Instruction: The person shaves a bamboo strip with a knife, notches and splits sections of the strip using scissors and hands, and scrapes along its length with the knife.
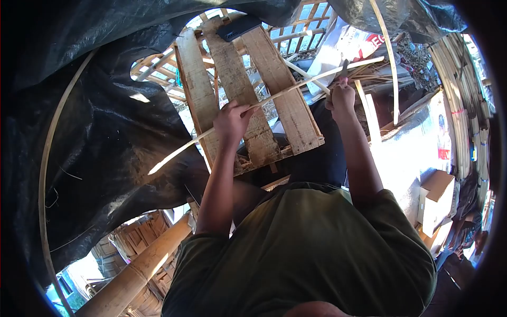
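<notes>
Strip, long, pale, wood-like [285,92]: one, held aslant above the slatted wooden table [297,124], both ends extending past its sides. Left hand [232,125]: closed around the strip. Right hand [342,99]: closed around the handle of a knife [345,65], blade upward beside the strip. Black flat object [238,27]: on the table's far end. Black sheeting [105,142]: at left. Cardboard box [436,194]: at right.

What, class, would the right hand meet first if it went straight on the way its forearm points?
Probably the pale strip, which crosses just ahead of the right hand, near its dark blade. White sheeting with red lettering appears beyond. Depth is unclear, so the hand might miss the strip.
</notes>
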`<state>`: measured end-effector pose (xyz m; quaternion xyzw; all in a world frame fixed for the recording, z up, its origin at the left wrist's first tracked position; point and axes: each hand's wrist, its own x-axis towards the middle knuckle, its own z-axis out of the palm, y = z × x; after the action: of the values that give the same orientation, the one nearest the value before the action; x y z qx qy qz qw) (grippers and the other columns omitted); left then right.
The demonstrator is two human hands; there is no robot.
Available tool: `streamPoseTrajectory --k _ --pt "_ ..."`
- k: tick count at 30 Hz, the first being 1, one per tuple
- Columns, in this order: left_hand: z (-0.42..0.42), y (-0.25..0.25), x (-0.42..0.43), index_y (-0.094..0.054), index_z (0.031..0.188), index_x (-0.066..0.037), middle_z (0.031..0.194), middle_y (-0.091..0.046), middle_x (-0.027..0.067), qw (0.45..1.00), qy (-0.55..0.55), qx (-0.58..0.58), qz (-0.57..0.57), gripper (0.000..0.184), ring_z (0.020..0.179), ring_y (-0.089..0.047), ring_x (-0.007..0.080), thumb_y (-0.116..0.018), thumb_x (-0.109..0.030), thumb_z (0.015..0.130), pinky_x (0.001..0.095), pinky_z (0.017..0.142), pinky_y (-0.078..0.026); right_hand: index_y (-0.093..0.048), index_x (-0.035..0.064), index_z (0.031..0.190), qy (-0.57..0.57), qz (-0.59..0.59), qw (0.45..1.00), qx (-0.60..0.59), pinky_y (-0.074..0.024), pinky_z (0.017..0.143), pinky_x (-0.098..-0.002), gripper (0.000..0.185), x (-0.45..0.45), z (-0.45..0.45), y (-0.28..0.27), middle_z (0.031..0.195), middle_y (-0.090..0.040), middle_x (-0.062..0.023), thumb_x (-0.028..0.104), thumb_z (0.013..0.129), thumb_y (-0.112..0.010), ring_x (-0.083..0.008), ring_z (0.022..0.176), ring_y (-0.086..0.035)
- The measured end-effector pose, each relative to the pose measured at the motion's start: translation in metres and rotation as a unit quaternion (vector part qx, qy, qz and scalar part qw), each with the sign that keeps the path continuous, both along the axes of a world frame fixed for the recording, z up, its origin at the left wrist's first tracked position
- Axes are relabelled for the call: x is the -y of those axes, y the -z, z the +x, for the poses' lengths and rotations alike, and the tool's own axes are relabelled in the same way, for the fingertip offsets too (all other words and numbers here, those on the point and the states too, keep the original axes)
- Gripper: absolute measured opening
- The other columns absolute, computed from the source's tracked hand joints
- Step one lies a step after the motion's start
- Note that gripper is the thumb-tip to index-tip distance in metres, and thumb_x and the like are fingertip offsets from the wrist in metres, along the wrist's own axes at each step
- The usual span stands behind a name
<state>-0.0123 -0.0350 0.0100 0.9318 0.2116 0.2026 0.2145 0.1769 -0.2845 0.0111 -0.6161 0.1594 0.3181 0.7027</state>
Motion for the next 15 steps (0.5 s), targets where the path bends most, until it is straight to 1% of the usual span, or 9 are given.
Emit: streamPoseTrajectory --k 1,4,5,6,7,9,11,13,15 --pt "-0.003 0.002 0.000 -0.079 0.087 -0.015 0.072 -0.061 0.0037 1.000 -0.004 -0.001 -0.001 0.027 0.063 -0.065 0.0233 -0.080 -0.039 0.075 0.0348 0.056 -0.049 -0.055 0.0004 0.086 -0.197 -0.245 0.917 0.246 -0.0359 0.038 -0.0349 0.030 -0.004 -0.011 0.023 0.062 -0.049 -0.0025 0.025 0.102 -0.051 -0.0148 0.043 -0.044" --pt "-0.002 0.004 -0.002 -0.078 0.086 -0.018 0.073 -0.061 0.0016 1.000 0.013 -0.009 0.012 0.025 0.068 -0.065 0.0231 -0.078 -0.041 0.077 0.0363 0.057 -0.051 -0.054 0.0053 0.090 -0.186 -0.135 0.973 -0.016 -0.0347 0.037 -0.0331 0.025 -0.045 -0.065 -0.043 0.061 -0.048 -0.0010 0.025 0.103 -0.046 -0.0140 0.042 -0.042" --pt "-0.002 0.002 -0.002 -0.078 0.086 -0.018 0.073 -0.060 0.0019 1.000 0.010 -0.008 0.009 0.025 0.068 -0.065 0.0232 -0.078 -0.041 0.077 0.0365 0.058 -0.051 -0.053 0.0013 0.090 -0.166 -0.100 0.981 -0.019 -0.0333 0.037 -0.0334 0.024 -0.036 -0.054 -0.047 0.061 -0.047 -0.0015 0.022 0.102 -0.050 -0.0138 0.043 -0.043" --pt "-0.002 0.001 -0.001 -0.078 0.087 -0.018 0.073 -0.060 0.0022 1.000 0.006 -0.005 0.005 0.025 0.068 -0.065 0.0234 -0.078 -0.041 0.077 0.0368 0.058 -0.051 -0.053 0.0024 0.089 -0.176 0.005 0.981 -0.081 -0.0309 0.035 -0.0303 0.021 -0.015 -0.023 -0.030 0.059 -0.044 -0.0006 0.018 0.102 -0.048 -0.0133 0.042 -0.042" --pt "0.000 0.002 -0.002 -0.078 0.087 -0.018 0.073 -0.060 0.0022 1.000 0.005 -0.002 0.006 0.025 0.068 -0.065 0.0234 -0.078 -0.041 0.077 0.0368 0.058 -0.051 -0.053 0.0024 0.089 -0.177 0.005 0.981 -0.078 -0.0309 0.035 -0.0303 0.021 -0.018 -0.024 -0.028 0.059 -0.044 -0.0006 0.018 0.102 -0.048 -0.0133 0.042 -0.042" --pt "-0.001 0.004 -0.003 -0.078 0.087 -0.014 0.071 -0.061 0.0037 1.000 0.007 0.006 0.007 0.027 0.063 -0.064 0.0227 -0.080 -0.039 0.076 0.0349 0.055 -0.048 -0.052 0.0037 0.092 -0.193 -0.075 0.978 -0.039 -0.0304 0.037 -0.0286 0.018 -0.027 -0.035 -0.029 0.062 -0.045 -0.0010 0.018 0.102 -0.045 -0.0134 0.045 -0.042" --pt "-0.003 0.003 -0.004 -0.078 0.086 -0.016 0.071 -0.060 0.0031 1.000 0.009 0.001 0.013 0.026 0.065 -0.065 0.0229 -0.079 -0.040 0.076 0.0359 0.057 -0.050 -0.051 0.0050 0.095 -0.206 -0.153 0.967 -0.005 -0.0300 0.038 -0.0269 0.016 -0.035 -0.050 -0.031 0.066 -0.047 -0.0014 0.017 0.101 -0.043 -0.0136 0.047 -0.043" --pt "-0.004 0.001 -0.003 -0.079 0.086 -0.018 0.072 -0.060 0.0024 1.000 0.019 -0.006 0.018 0.025 0.067 -0.065 0.0230 -0.077 -0.042 0.077 0.0369 0.058 -0.052 -0.053 0.0065 0.097 -0.203 -0.088 0.974 -0.055 -0.0317 0.039 -0.0279 0.015 -0.039 -0.059 -0.038 0.066 -0.046 -0.0003 0.017 0.100 -0.042 -0.0117 0.049 -0.043" --pt "-0.002 -0.003 -0.002 -0.079 0.085 -0.018 0.072 -0.059 0.0027 1.000 0.004 -0.019 -0.007 0.025 0.068 -0.065 0.0236 -0.077 -0.042 0.077 0.0370 0.059 -0.052 -0.052 0.0079 0.095 -0.192 -0.008 0.981 -0.038 -0.0284 0.038 -0.0277 0.020 -0.011 -0.022 -0.039 0.063 -0.038 0.0035 0.023 0.103 -0.041 -0.0076 0.046 -0.035"
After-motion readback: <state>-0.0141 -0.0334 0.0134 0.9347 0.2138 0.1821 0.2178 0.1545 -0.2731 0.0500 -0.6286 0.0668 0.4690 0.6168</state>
